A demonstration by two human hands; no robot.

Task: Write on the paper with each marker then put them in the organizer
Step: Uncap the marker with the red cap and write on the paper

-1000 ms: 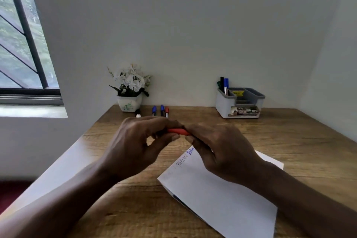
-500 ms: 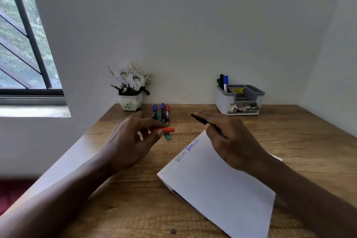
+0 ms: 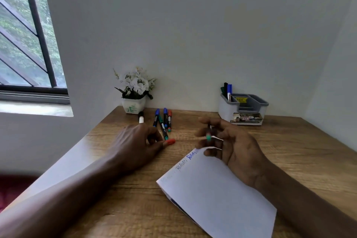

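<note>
Marker (image 3: 208,137) up in the right hand (image 3: 234,146), over the far corner of the paper (image 3: 222,197). It's blurred, but the fingers are curled round a dark barrel with a green end showing. The left hand (image 3: 138,141) sits low on the wooden table (image 3: 125,208), thumb and fingertips pinching an orange cap (image 3: 170,142) just left of the paper's far corner. The sheet lies askew, with blue writing (image 3: 188,159) along its far left edge. Beyond the left hand, five loose markers (image 3: 165,117) lie side by side near the wall: one white-ended, two blue-capped, one green, one red. A flower pot (image 3: 134,106) stands behind them. Off to the right, against the wall, is the grey-and-white organizer (image 3: 244,111), with stored markers (image 3: 229,91) upright in its back-left compartment.
</note>
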